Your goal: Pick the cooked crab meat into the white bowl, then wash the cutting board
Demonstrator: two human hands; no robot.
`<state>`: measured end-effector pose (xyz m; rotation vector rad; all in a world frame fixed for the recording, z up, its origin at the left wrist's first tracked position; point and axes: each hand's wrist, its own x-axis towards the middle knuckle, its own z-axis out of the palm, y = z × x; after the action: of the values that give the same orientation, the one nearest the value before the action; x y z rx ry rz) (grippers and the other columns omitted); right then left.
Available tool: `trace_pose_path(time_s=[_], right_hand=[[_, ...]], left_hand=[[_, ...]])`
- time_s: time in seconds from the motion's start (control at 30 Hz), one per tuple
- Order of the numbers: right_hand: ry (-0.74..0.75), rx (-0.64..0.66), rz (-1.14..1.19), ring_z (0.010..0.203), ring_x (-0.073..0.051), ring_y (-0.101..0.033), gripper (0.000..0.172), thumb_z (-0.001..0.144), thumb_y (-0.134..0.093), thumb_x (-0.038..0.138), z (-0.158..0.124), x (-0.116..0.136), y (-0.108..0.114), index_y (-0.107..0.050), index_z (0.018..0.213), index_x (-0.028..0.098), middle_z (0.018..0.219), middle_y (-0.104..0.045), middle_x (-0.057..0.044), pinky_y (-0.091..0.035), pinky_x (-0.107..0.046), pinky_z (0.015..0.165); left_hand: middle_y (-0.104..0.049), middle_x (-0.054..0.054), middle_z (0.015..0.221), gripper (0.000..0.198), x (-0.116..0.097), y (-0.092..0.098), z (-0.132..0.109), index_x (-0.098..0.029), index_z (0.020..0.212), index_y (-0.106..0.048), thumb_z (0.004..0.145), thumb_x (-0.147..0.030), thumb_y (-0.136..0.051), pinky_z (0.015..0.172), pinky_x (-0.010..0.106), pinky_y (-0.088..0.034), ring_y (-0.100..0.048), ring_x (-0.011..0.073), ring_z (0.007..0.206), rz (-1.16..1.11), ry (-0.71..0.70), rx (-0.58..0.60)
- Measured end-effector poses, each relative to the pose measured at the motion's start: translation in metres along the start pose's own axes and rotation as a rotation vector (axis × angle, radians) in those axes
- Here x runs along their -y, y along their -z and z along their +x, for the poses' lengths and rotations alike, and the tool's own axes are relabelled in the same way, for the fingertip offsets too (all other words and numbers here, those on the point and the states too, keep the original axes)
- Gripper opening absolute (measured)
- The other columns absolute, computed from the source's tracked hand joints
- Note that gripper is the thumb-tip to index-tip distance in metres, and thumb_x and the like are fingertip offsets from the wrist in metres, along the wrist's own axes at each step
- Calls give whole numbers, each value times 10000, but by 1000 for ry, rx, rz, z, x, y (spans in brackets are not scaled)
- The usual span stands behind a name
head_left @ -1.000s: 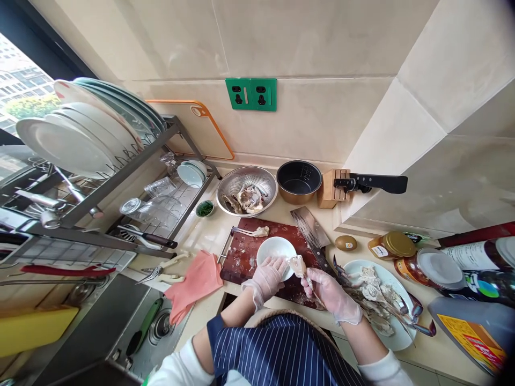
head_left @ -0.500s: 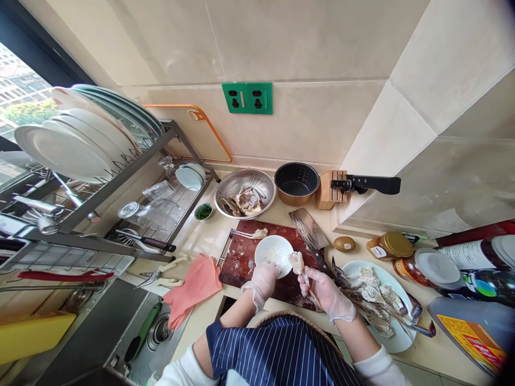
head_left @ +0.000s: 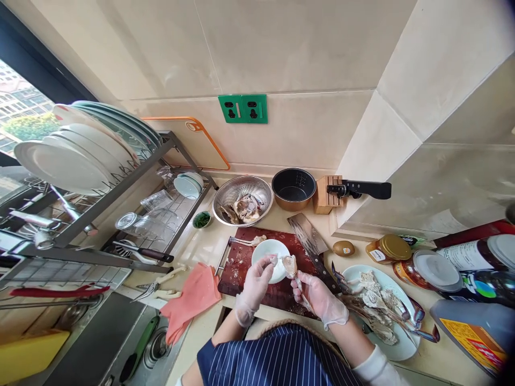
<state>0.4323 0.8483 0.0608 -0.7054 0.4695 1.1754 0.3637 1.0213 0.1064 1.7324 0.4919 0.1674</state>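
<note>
My right hand [head_left: 317, 295], in a clear plastic glove, is closed around the bony end of a raw poultry leg [head_left: 289, 265], its meaty end beside the bowl's right rim. My left hand [head_left: 255, 281], gloved too, is held over a small white bowl [head_left: 266, 249] with its fingertips pinched together; what is between them I cannot make out. White powder shows in the bowl, which stands on a dark red cutting board [head_left: 239, 268]. Another pale bony piece [head_left: 251, 241] lies on the board behind it. A cleaver [head_left: 308, 236] rests across the right side.
A plate of whitish poultry pieces [head_left: 372, 297] stands at right, near a kiwi [head_left: 343, 247] and jars [head_left: 388, 248]. Behind are a colander [head_left: 219, 206], black pot [head_left: 293, 187] and knife block [head_left: 323, 194]. At left are a pink glove [head_left: 195, 289], dish rack [head_left: 132, 166] and sink [head_left: 94, 332].
My left hand has lifted from inside the bowl, its fingertips now pinched above it. My right hand still holds the poultry leg beside the bowl. The camera view has shifted slightly.
</note>
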Motion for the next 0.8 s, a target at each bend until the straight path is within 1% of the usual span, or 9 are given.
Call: trace_pose_path(time_s=[0.07, 0.13, 0.2, 0.23, 0.3, 0.4, 0.53, 0.67, 0.8], right_hand=[[-28, 15, 32, 475, -59, -507, 180, 761, -737, 296, 4, -4, -5, -638, 779, 146, 604, -597, 23, -417, -169, 462], [-44, 49, 67, 485, -64, -507, 186, 745, -750, 301, 8, -7, -11, -640, 765, 152, 606, -608, 23, -425, -179, 479], [-41, 83, 80, 497, -72, -507, 185, 753, -741, 317, 10, -10, -17, -659, 790, 155, 631, -632, 14, -436, -195, 500], [-37, 87, 81, 499, -75, -505, 185, 762, -733, 322, 11, -11, -19, -669, 813, 156, 647, -644, 10, -443, -203, 511], [-39, 65, 81, 487, -75, -501, 177, 773, -720, 314, 11, -11, -21, -677, 841, 157, 644, -647, 12, -445, -208, 507], [-51, 8, 89, 443, -62, -481, 134, 771, -714, 276, 11, -11, -20, -659, 805, 158, 587, -614, 33, -430, -191, 470], [-54, 4, 77, 444, -58, -488, 123, 788, -694, 259, 13, -9, -19, -623, 773, 159, 565, -586, 36, -416, -169, 451], [-36, 30, 11, 456, -61, -499, 141, 792, -688, 273, 15, -9, -23, -610, 800, 156, 588, -593, 24, -397, -163, 442], [19, 9, -74, 452, -61, -491, 167, 756, -697, 280, 17, -8, -31, -596, 803, 155, 582, -590, 25, -376, -165, 442]], left_hand=[[-654, 137, 1243, 363, 0, -6, -7, -164, 1221, -623, 911, -290, -486, 1025, 438, -480, -600, 254, 1176, 247, -288, -1], [-582, 157, 1351, 472, 3, -11, -13, -163, 1388, -494, 923, -235, -457, 1074, 470, -443, -517, 270, 1288, 512, -576, 85], [-507, 182, 1431, 591, 8, -12, -15, -150, 1502, -318, 932, -228, -452, 1091, 493, -425, -419, 293, 1375, 695, -769, 147], [-472, 188, 1462, 634, 10, -12, -15, -146, 1532, -237, 941, -240, -448, 1102, 503, -411, -369, 301, 1407, 755, -813, 155], [-431, 188, 1495, 681, 13, -9, -14, -147, 1556, -125, 960, -278, -427, 1121, 525, -377, -306, 306, 1439, 835, -833, 164], [-436, 183, 1493, 691, 15, -1, -9, -153, 1561, -72, 973, -307, -401, 1125, 551, -351, -292, 313, 1443, 904, -826, 228], [-459, 169, 1479, 682, 18, 10, -2, -177, 1561, -96, 978, -337, -412, 1112, 561, -359, -341, 322, 1419, 929, -793, 239], [-458, 170, 1480, 620, 27, 21, 5, -195, 1558, -135, 996, -334, -358, 1116, 571, -347, -370, 310, 1406, 870, -753, 141], [-435, 156, 1500, 557, 31, 29, 9, -207, 1543, -221, 1008, -339, -309, 1142, 555, -314, -336, 290, 1425, 838, -726, 129]])
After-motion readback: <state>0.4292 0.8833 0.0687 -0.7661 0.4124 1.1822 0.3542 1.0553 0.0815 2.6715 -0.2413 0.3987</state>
